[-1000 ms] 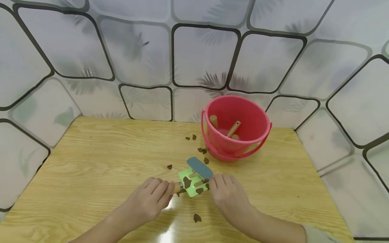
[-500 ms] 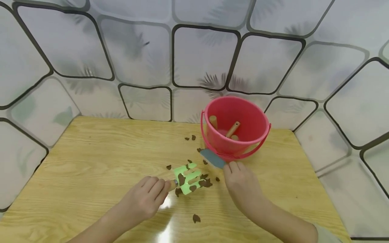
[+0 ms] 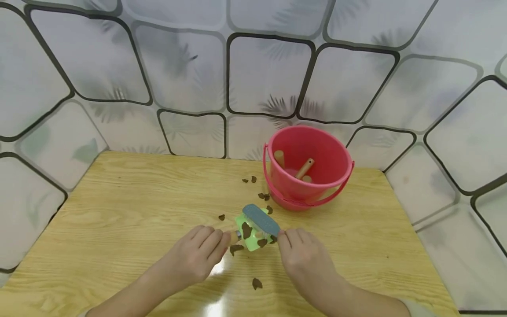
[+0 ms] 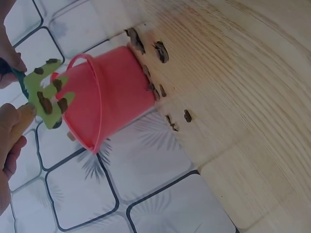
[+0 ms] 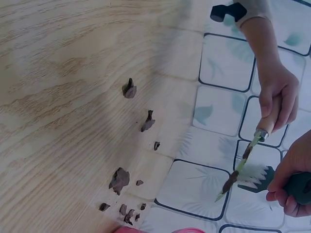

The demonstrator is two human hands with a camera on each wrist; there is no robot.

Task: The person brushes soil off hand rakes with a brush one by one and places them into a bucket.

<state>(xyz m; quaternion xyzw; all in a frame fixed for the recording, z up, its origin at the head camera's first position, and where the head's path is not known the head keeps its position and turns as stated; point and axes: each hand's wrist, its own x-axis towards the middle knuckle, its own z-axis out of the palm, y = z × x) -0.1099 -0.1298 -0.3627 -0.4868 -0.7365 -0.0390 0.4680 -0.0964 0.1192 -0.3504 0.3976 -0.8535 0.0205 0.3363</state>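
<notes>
My left hand [image 3: 202, 253] grips the wooden handle of a light green garden fork [image 3: 252, 243], whose broad tines carry brown soil-like patches. In my right hand [image 3: 306, 257] is a scrubbing brush [image 3: 260, 219] with a blue-green back, lying across the tines in the head view. The right wrist view shows the brush's white bristles [image 5: 252, 175] facing the fork's flat side, at or very near it. Both tools are held up above the table. My fingers hide most of the fork's handle and the brush's handle.
A pink bucket [image 3: 291, 193] stands at the back right, its handle hanging forward, with several wooden handles [image 3: 305, 168] inside. Brown flakes [image 3: 257, 284] lie scattered on the wooden table [image 3: 138, 211]. A patterned white wall covering [image 3: 190, 70] rises behind and at both sides.
Half a second ago the brush was off the fork, to the right near the bucket. It has swung back left over the tines. The fork has shifted slightly rightward and upward.
</notes>
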